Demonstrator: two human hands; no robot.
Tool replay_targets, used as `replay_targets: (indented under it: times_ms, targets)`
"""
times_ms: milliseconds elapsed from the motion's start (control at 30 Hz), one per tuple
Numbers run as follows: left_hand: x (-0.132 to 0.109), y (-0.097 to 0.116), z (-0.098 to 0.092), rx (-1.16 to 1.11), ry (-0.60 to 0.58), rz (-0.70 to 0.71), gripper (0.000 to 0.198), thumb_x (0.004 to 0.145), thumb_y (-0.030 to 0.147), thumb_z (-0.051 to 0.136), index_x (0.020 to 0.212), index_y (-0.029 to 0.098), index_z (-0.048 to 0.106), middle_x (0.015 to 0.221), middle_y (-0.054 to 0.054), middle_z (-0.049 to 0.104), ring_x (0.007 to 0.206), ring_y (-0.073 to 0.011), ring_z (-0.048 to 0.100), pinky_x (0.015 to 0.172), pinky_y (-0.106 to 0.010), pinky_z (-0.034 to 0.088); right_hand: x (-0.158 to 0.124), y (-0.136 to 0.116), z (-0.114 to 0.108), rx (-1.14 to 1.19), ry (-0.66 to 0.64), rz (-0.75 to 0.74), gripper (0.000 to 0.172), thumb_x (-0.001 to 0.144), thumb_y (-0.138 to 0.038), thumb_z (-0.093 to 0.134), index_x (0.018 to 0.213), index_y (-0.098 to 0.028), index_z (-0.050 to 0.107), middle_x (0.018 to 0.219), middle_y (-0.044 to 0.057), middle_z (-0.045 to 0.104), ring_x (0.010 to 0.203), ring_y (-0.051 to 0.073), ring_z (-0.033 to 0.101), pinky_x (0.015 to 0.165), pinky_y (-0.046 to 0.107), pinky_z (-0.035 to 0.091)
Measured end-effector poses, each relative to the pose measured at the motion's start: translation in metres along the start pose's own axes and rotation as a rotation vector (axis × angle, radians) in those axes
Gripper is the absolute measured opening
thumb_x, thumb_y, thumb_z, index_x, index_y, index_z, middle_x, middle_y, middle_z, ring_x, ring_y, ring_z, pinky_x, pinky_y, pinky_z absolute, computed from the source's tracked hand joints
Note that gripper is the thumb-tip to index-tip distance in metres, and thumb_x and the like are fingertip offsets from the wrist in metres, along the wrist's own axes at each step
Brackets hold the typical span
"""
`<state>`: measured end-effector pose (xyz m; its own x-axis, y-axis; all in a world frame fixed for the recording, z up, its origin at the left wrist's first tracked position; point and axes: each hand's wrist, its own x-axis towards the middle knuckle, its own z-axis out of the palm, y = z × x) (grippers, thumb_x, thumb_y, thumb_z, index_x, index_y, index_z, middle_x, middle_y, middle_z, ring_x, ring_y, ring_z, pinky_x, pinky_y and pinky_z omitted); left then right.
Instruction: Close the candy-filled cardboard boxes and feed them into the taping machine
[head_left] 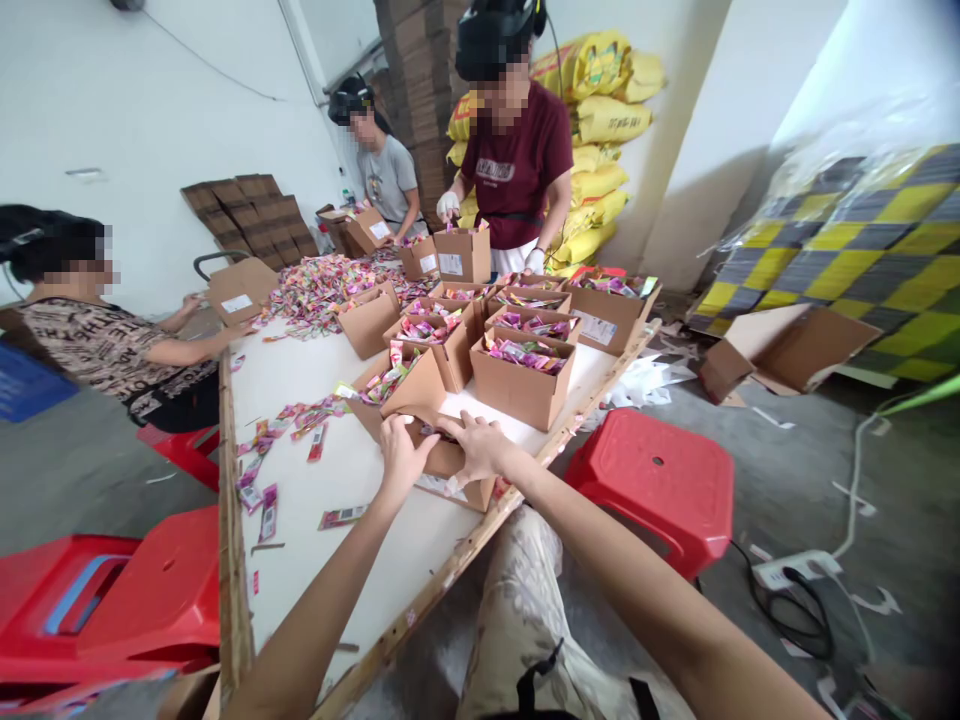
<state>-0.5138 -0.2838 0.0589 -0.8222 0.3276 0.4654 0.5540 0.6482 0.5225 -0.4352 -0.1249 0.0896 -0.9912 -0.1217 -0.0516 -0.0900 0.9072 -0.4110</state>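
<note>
A cardboard box [476, 493] stands at the near edge of the white table [315, 610], its brown flaps partly folded over the opening. My left hand [405, 455] grips the flap on its left side, thumb pointing inward. Across the right side lies my right hand [476, 445], with its fingers curled over the flap and the box edge. What is inside this box is mostly hidden by the hands and flaps. Just behind it, an open box [412, 385] holds small colourful packets [390, 375]. Several loose packets [270, 512] lie to the left of my left hand.
More filled boxes [521, 385] crowd the table's right side; a packet heap [330, 285] lies farther back. Three co-workers handle boxes around the table. Red stools [660, 480] stand right and left. A power strip [795, 568] with cables lies on the floor.
</note>
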Motion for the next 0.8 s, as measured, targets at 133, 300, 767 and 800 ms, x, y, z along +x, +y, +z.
replay_targets:
  times_ms: [133, 300, 767, 800]
  targets:
    - [-0.037, -0.003, 0.007, -0.091, 0.319, -0.105, 0.04, 0.083, 0.037, 0.053, 0.115, 0.018, 0.037, 0.129, -0.016, 0.033, 0.128, -0.0258, 0.031, 0.105, -0.046, 0.031, -0.005, 0.015, 0.009, 0.032, 0.152, -0.005, 0.099, 0.048, -0.056, 0.078, 0.135, -0.036, 0.036, 0.126, 0.013, 0.043, 0.11, 0.038, 0.044, 0.087, 0.052, 0.036]
    - [-0.099, -0.007, 0.048, -0.448, 0.169, -0.597, 0.044, 0.084, 0.054, 0.043, 0.116, 0.024, 0.034, 0.115, -0.012, 0.048, 0.112, -0.0232, 0.051, 0.087, -0.039, 0.048, -0.001, 0.065, -0.004, 0.426, 0.194, -0.088, 0.08, 0.058, -0.046, 0.076, 0.13, -0.034, 0.045, 0.128, 0.004, 0.05, 0.114, 0.028, 0.047, 0.096, 0.043, 0.036]
    - [-0.091, 0.086, 0.038, -0.967, -0.361, -0.779, 0.084, 0.064, 0.084, 0.026, 0.136, 0.043, 0.026, 0.127, 0.003, 0.056, 0.126, -0.0281, 0.042, 0.092, -0.045, 0.05, -0.157, 0.046, -0.018, 0.677, 0.601, -0.006, 0.121, 0.053, -0.05, 0.081, 0.146, -0.026, 0.006, 0.136, 0.012, 0.033, 0.123, 0.029, 0.035, 0.105, 0.042, 0.029]
    - [-0.096, 0.092, 0.043, -0.967, -0.47, -0.707, 0.079, 0.064, 0.084, 0.025, 0.134, 0.048, 0.027, 0.121, 0.006, 0.059, 0.125, -0.027, 0.044, 0.09, -0.044, 0.051, -0.18, 0.045, -0.023, 0.665, 0.607, 0.028, 0.122, 0.051, -0.051, 0.081, 0.146, -0.028, 0.007, 0.133, 0.012, 0.033, 0.122, 0.029, 0.036, 0.103, 0.041, 0.031]
